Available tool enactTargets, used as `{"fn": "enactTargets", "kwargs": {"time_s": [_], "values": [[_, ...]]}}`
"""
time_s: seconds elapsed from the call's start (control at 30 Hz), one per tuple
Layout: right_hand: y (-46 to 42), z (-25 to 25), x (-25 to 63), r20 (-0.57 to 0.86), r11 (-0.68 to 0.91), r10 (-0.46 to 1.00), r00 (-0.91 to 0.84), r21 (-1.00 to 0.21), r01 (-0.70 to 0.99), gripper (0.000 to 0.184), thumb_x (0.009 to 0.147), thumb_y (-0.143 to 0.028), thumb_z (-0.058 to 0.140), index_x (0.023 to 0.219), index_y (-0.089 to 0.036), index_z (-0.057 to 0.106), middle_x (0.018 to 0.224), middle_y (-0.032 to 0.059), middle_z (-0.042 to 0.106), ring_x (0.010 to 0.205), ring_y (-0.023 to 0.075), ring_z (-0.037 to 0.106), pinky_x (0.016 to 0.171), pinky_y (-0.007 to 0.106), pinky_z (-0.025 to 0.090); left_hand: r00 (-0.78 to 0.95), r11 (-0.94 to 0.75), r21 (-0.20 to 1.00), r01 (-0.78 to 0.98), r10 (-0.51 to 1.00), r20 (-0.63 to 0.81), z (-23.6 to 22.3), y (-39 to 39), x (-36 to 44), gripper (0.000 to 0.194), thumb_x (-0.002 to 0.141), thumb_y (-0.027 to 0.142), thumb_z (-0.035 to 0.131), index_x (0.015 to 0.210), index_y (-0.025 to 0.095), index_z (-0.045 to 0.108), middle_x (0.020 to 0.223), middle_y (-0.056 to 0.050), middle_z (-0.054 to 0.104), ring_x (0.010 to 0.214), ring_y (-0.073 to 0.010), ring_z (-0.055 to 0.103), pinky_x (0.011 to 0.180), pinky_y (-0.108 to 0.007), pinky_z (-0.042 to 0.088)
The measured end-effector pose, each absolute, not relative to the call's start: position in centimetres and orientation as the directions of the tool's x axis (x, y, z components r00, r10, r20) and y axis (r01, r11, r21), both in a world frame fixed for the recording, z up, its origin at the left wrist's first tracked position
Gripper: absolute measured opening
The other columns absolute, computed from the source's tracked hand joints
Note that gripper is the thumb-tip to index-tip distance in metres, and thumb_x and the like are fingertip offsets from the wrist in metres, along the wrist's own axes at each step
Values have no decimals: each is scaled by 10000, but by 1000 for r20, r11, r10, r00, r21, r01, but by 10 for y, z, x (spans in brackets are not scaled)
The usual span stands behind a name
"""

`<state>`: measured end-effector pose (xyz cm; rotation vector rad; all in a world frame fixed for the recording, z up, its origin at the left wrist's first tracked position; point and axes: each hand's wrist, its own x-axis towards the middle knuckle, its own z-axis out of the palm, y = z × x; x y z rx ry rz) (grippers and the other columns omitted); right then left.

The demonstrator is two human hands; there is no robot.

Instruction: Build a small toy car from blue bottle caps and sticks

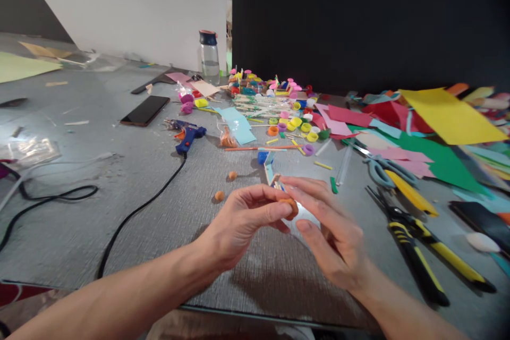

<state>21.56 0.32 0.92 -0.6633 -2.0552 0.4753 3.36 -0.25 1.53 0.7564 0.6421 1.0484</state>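
Between thumb and fingers, my left hand point(255, 215) pinches a lump of orange modelling clay point(291, 209) above the near part of the table. My right hand point(334, 223) is beside it with thumb and fingers apart, its fingertips close to the clay. Whether they touch it I cannot tell. Two small orange clay balls point(219, 196) lie on the table left of my hands. Just beyond my fingers stands a small light-blue folded piece point(269, 169) next to a blue cap point(262, 158); its lower part is hidden by my hands.
A blue glue gun point(191, 137) with a black cord and a phone point(145, 110) lie to the left. Bottle caps point(295, 123), sticks and a water bottle point(210, 58) are at the back. Pliers point(410, 239), scissors point(382, 167) and coloured paper point(450, 117) occupy the right.
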Motion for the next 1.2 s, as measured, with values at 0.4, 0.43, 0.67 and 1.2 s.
{"fn": "enactTargets", "kwargs": {"time_s": [0.4, 0.43, 0.67, 1.2], "values": [[3, 7, 218, 650, 790, 611, -452, -538, 293, 564, 969, -190, 542, 1516, -276, 439, 1442, 80, 547, 1309, 292, 505, 1077, 537, 438, 339, 278, 804, -526, 935, -101, 17, -1, 34, 150, 765, 294, 824, 848, 173, 793, 849, -37, 716, 783, -139, 622, 742, -278, 511], [3, 6, 218, 654, 802, 597, -464, -508, 316, 569, 975, -197, 534, 1528, -269, 420, 1462, 84, 530, 1332, 295, 486, 1091, 542, 428, 333, 281, 794, -539, 937, -105, 17, -1, 34, 149, 767, 289, 824, 855, 171, 796, 852, -37, 720, 790, -138, 625, 752, -277, 512], [1, -1, 208, 628, 812, 568, -532, -320, 489, 668, 1036, -316, 429, 1627, -207, 137, 1653, 108, 245, 1506, 330, 241, 1201, 603, 286, 298, 289, 762, -579, 945, -132, 16, -2, 37, 162, 774, 274, 821, 884, 156, 807, 872, -49, 748, 765, -131, 652, 823, -298, 517], [4, 1, 210, 639, 814, 556, -531, -290, 504, 680, 1041, -418, 439, 1616, -162, 181, 1631, 159, 280, 1507, 353, 231, 1196, 633, 249, 291, 296, 745, -598, 946, -142, 15, -3, 37, 144, 765, 269, 834, 842, 154, 793, 845, -29, 730, 770, -120, 648, 806, -279, 524]]}}
